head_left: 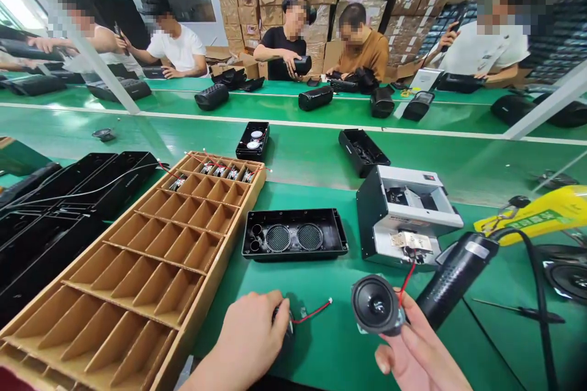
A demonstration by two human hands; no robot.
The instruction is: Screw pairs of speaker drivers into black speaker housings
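Observation:
My left hand (250,336) is curled over a small black speaker part (285,322) on the green table; a red wire (314,311) trails from it to the right. My right hand (419,354) holds a round black speaker driver (376,304) upright, cone facing me, with a red lead (406,281) rising from it. An open black speaker housing (293,233) with two round grilles lies just beyond both hands.
A cardboard divider tray (151,256) with a few wired parts at its far end sits left. A grey-white machine (406,217), a black electric screwdriver (454,278) and a yellow tool (541,214) stand right. Several people work across the green belt (293,153), where more housings lie.

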